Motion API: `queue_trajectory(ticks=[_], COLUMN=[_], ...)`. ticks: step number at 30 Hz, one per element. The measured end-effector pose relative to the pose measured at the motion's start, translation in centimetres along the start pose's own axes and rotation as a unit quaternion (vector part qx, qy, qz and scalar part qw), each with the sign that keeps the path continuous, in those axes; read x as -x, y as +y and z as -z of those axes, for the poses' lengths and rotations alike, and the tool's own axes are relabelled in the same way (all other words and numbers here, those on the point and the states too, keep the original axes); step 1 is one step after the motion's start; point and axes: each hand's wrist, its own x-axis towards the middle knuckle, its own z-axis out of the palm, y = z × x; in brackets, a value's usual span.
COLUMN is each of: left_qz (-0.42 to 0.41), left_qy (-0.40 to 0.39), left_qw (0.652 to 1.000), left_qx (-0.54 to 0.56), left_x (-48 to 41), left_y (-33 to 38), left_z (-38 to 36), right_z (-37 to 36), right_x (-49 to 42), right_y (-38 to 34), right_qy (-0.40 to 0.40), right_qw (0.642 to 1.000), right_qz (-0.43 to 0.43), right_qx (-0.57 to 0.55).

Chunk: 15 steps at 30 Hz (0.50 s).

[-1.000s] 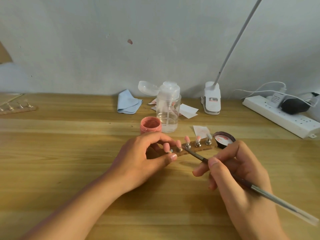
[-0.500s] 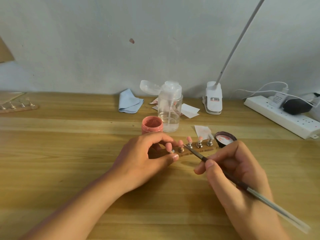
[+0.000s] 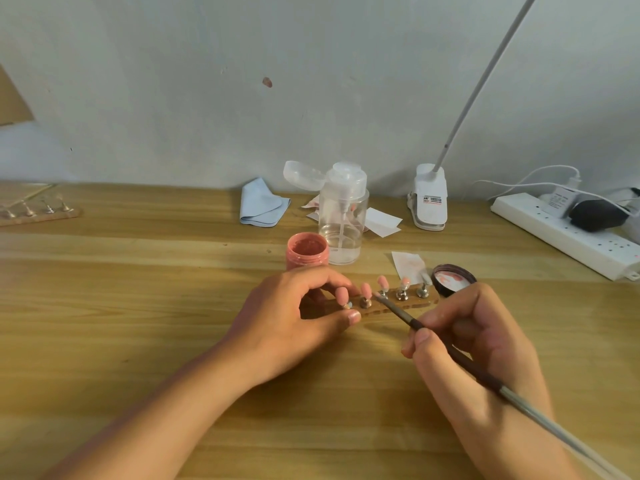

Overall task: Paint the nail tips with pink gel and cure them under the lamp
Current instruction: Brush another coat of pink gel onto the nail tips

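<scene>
2 grips: left hand (image 3: 291,317) pinches holder (image 3: 412,303), hiding its end; right hand (image 3: 478,344) pinches brush (image 3: 403,316), perhaps touching tip (image 3: 382,282).

The nail tips (image 3: 382,282) and jar (image 3: 307,251) are showing pink. The worktop (image 3: 138,306) is showing tan wood grain, the cloth (image 3: 263,207) is looking pale blue, and the brush (image 3: 401,314) is running from dark brown to grey.

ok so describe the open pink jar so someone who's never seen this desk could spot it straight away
On the wooden table, find the tall clear pump bottle near the middle. The pink jar stands just left of it, beyond the left hand. It is the only short, opaque pink pot there, lidless and pink inside.
</scene>
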Motion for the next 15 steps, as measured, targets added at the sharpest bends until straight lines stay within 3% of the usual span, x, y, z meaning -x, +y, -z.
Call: queue_trajectory(ticks=[5,10,15], left_qz=[0.002,0.005,0.015], left_qy=[-0.001,-0.003,-0.009], left_qw=[1.000,1.000,1.000], left_qx=[-0.002,-0.005,-0.009], left_x=[0.02,0.07,0.01], left_y=[0.00,-0.01,0.08], left_z=[-0.01,0.02,0.03], right_z=[0.02,-0.02,0.08], right_x=[-0.02,0.12,0.09], right_y=[0.09,0.04,0.07], right_qy=[0.011,-0.029,0.008], right_qw=[1.000,0.999,0.999], right_qz=[0.006,0.007,0.024], right_qx=[0.010,0.036,0.037])
